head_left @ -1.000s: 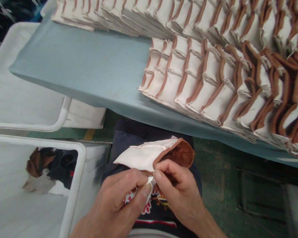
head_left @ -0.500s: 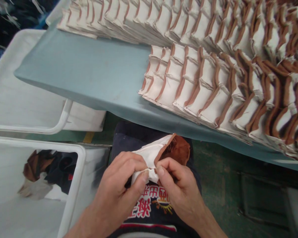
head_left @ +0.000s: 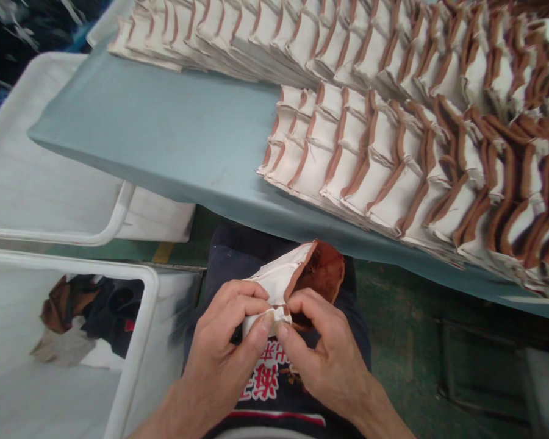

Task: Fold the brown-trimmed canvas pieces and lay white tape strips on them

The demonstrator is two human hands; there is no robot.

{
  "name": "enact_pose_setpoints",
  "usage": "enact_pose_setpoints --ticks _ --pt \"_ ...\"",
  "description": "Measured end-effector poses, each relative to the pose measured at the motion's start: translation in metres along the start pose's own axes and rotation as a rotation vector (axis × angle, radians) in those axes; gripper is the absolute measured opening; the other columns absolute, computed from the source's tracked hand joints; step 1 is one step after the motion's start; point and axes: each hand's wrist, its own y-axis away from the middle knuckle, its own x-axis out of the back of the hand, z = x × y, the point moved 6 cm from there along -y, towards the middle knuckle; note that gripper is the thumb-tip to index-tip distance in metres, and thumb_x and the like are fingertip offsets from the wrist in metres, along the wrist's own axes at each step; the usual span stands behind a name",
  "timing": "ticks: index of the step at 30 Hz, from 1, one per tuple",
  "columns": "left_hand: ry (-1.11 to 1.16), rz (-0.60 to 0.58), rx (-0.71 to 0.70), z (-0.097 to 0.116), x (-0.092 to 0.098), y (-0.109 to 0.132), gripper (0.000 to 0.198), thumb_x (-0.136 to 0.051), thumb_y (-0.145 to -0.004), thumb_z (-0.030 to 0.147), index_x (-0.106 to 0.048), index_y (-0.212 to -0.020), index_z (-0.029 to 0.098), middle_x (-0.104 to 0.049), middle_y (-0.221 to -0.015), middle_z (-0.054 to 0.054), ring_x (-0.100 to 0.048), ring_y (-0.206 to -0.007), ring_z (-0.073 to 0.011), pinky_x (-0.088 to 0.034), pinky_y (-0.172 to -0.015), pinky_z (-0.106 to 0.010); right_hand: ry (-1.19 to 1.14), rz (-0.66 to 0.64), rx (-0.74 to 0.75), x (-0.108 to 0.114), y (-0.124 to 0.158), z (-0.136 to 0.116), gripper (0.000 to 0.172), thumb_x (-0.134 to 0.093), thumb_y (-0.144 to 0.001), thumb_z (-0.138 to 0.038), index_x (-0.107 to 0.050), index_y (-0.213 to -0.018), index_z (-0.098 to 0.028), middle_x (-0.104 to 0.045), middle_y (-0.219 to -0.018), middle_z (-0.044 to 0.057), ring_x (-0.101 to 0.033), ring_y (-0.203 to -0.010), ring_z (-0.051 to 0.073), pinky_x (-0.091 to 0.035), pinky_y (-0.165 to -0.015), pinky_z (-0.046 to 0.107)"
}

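Over my lap I hold a sewn fabric piece [head_left: 281, 277], white outside and brown inside, its mouth gaping toward the upper right. My left hand [head_left: 229, 335] is closed on its white side, thumb and fingers pinching near a seam. My right hand [head_left: 327, 341] grips the brown-edged rim beside it, with the thumb pressed close to the left thumb. A small folded white bit of the piece shows between the two thumbs. The fingertips of the right hand are partly hidden behind the rim.
Ahead stands a table with a blue-grey cover [head_left: 165, 134]. Long nested rows of similar white-and-brown pieces [head_left: 348, 152] lie on it. At the left is a white bin [head_left: 150, 292] with brown, dark and white scraps [head_left: 91, 323]; another white bin [head_left: 123, 213] stands behind it.
My right thumb has moved left and down, closer to the left thumb. The piece has shifted slightly left and up, and the right fingers now curl farther over its rim.
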Motion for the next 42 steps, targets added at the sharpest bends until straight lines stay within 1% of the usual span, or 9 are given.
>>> enact_pose_setpoints --ticks 4,8,17,25,29,32,35,37,42 --pt "-0.163 0.029 -0.132 0.01 0.003 0.004 0.017 -0.062 -0.095 0.006 -0.068 -0.102 0.021 -0.068 -0.089 -0.002 -0.063 -0.081 -0.0151 -0.05 -0.074 -0.028 -0.01 0.023 -0.012 -0.002 0.001 0.006 0.018 -0.056 -0.095 -0.02 -0.062 -0.078 -0.02 -0.065 -0.071 0.001 -0.06 -0.064 0.014 -0.045 -0.06 0.025" --pt "-0.189 0.001 -0.239 0.019 -0.001 0.006 0.021 -0.06 -0.095 0.003 -0.063 -0.106 0.021 -0.074 -0.083 -0.001 -0.066 -0.072 -0.0147 -0.052 -0.071 -0.029 -0.038 0.05 -0.018 -0.004 0.0 0.01 0.016 -0.054 -0.097 -0.019 -0.066 -0.086 -0.02 -0.071 -0.077 0.003 -0.066 -0.069 0.015 -0.052 -0.066 0.026" --pt "-0.012 -0.01 -0.118 0.007 -0.008 0.008 0.024 -0.059 -0.094 -0.001 -0.064 -0.106 0.019 -0.074 -0.094 -0.002 -0.07 -0.086 -0.0129 -0.056 -0.082 -0.024 -0.065 0.048 0.007 -0.005 -0.003 0.012 0.013 -0.056 -0.097 -0.018 -0.066 -0.089 -0.02 -0.075 -0.081 0.003 -0.071 -0.071 0.015 -0.055 -0.067 0.026" --pt "-0.15 0.067 -0.184 0.011 -0.005 0.002 0.024 -0.062 -0.09 0.0 -0.066 -0.103 0.02 -0.069 -0.108 -0.006 -0.066 -0.102 -0.0177 -0.054 -0.091 -0.032 -0.015 0.111 0.065 0.002 -0.002 0.01 0.013 -0.056 -0.095 -0.015 -0.064 -0.085 -0.02 -0.072 -0.076 0.002 -0.068 -0.067 0.015 -0.052 -0.064 0.025" --pt "0.0 -0.047 -0.184 0.016 -0.006 -0.008 0.022 -0.057 -0.095 0.006 -0.068 -0.108 0.021 -0.071 -0.112 -0.008 -0.069 -0.103 -0.0187 -0.057 -0.089 -0.03 -0.019 0.109 0.116 0.023 -0.015 0.011 0.013 -0.056 -0.093 -0.015 -0.064 -0.086 -0.02 -0.071 -0.076 0.001 -0.065 -0.065 0.014 -0.051 -0.063 0.024" --pt "0.066 -0.088 -0.17 0.022 0.002 -0.025 0.027 -0.048 -0.1 0.008 -0.066 -0.113 0.023 -0.074 -0.106 -0.004 -0.071 -0.097 -0.0163 -0.056 -0.084 -0.026 -0.041 -0.001 0.144 0.043 -0.034 0.005 0.015 -0.055 -0.096 -0.017 -0.066 -0.089 -0.02 -0.074 -0.082 0.002 -0.067 -0.071 0.014 -0.052 -0.067 0.025" --pt "0.141 -0.122 -0.163 0.027 0.012 -0.053 0.032 -0.05 -0.1 0.013 -0.062 -0.127 0.025 -0.073 -0.12 -0.006 -0.069 -0.11 -0.0207 -0.055 -0.096 -0.03 -0.039 -0.15 0.211 0.062 -0.052 -0.014 0.016 -0.054 -0.1 -0.02 -0.069 -0.092 -0.02 -0.074 -0.086 0.003 -0.068 -0.078 0.016 -0.052 -0.074 0.026" --pt "0.24 -0.245 -0.203 0.034 0.012 -0.072 0.039 -0.057 -0.096 0.017 -0.059 -0.134 0.024 -0.069 -0.133 -0.009 -0.064 -0.123 -0.0258 -0.051 -0.105 -0.035 0.0 -0.23 0.25 0.071 -0.058 -0.029 0.017 -0.055 -0.101 -0.021 -0.069 -0.093 -0.019 -0.072 -0.086 0.003 -0.066 -0.078 0.015 -0.051 -0.074 0.026" --pt "0.263 -0.52 -0.31 0.05 0.007 -0.099 0.034 -0.057 -0.087 0.02 -0.063 -0.121 0.018 -0.07 -0.124 -0.009 -0.062 -0.122 -0.0285 -0.048 -0.105 -0.038 0.188 -0.321 0.299 0.081 -0.055 -0.054 0.014 -0.057 -0.101 -0.021 -0.067 -0.092 -0.02 -0.069 -0.083 0.0 -0.062 -0.075 0.012 -0.046 -0.071 0.024"
